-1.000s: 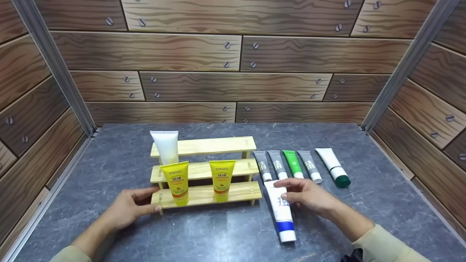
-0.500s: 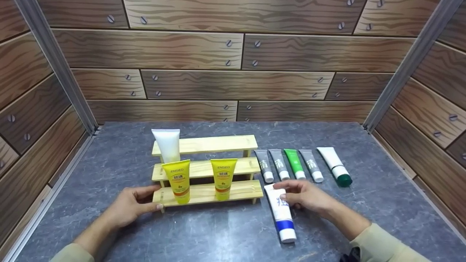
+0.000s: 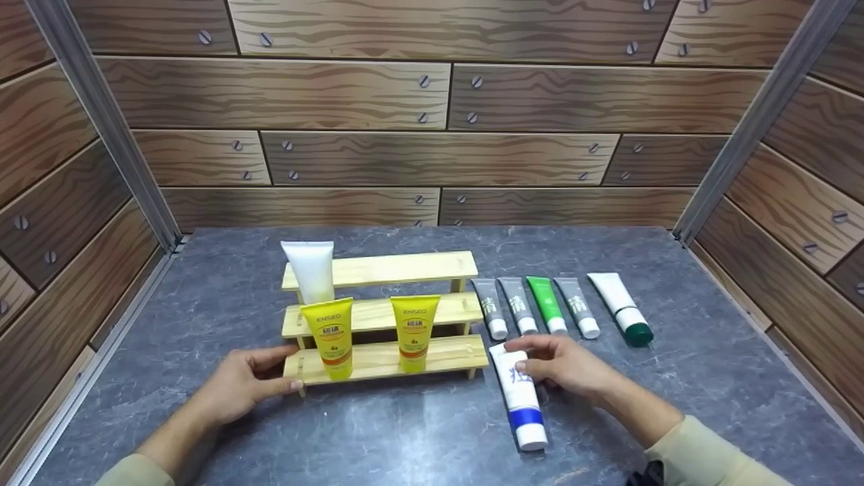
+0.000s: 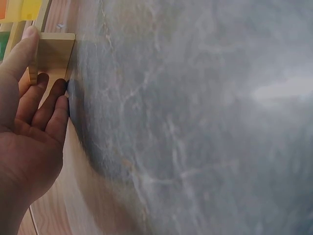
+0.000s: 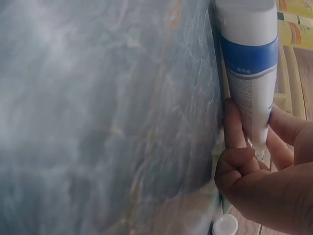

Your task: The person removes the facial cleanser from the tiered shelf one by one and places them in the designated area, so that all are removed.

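A three-step wooden display rack (image 3: 445,354) stands left of the middle in the head view. My left hand (image 3: 233,386) holds its lower left end, thumb at the front and fingers behind. In the left wrist view the thumb (image 4: 22,54) touches the rack's end. Two yellow tubes, a left one (image 3: 332,337) and a right one (image 3: 414,331), stand cap down on the bottom step. Behind them a white tube (image 3: 312,270) stands at the left. My right hand (image 3: 574,368) pinches the flat end of a white tube with a blue band (image 3: 520,398); its white cap points toward me.
Right of the rack lies a row of small tubes: grey ones (image 3: 489,304) and a green one (image 3: 545,302). Beyond them lies a white tube with a dark green cap (image 3: 619,307). Wood-patterned walls (image 3: 432,158) enclose the grey marbled tabletop (image 3: 378,439).
The white tube with the blue band and the right hand have shifted very slightly left. The left hand keeps its hold on the rack.
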Available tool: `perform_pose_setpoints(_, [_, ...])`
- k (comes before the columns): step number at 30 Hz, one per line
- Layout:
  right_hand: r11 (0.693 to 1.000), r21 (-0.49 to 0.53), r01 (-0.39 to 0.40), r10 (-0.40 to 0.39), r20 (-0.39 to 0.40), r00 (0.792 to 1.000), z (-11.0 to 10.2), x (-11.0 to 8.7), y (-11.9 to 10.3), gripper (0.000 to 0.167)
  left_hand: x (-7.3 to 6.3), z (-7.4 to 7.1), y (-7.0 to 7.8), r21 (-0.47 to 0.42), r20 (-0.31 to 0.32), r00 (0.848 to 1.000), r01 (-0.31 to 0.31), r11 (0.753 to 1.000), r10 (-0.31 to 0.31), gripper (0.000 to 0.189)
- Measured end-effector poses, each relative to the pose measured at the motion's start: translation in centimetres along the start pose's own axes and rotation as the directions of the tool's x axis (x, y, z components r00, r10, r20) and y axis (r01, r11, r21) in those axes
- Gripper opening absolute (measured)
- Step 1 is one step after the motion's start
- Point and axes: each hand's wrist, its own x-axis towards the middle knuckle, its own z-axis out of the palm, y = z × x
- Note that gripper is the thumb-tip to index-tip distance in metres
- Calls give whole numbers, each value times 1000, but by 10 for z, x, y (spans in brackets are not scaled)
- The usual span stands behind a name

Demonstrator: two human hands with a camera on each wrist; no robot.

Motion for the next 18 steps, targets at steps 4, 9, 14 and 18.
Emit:
perform_pose_setpoints(4, [999, -16, 30, -30, -8, 1000, 1, 1, 1, 44, 0, 0, 1, 24, -2, 1000, 13, 1000, -13, 71])
perform_pose_setpoints(9, [1000, -15, 22, -23, -6, 1000, 1, 2, 1, 45, 1, 0, 1, 16, 3, 1000, 12, 1000, -12, 70])
perform_pose_setpoints(14, [999, -35, 7, -7, -11, 1000, 2, 2, -1, 45, 1, 0, 1, 21, 2, 1000, 12, 1000, -12, 71])
perform_pose_setpoints(18, [999, -52, -4, 3, -15, 1000, 2, 2, -2, 45, 0, 0, 0, 15, 5, 1000, 10, 1000, -10, 71])
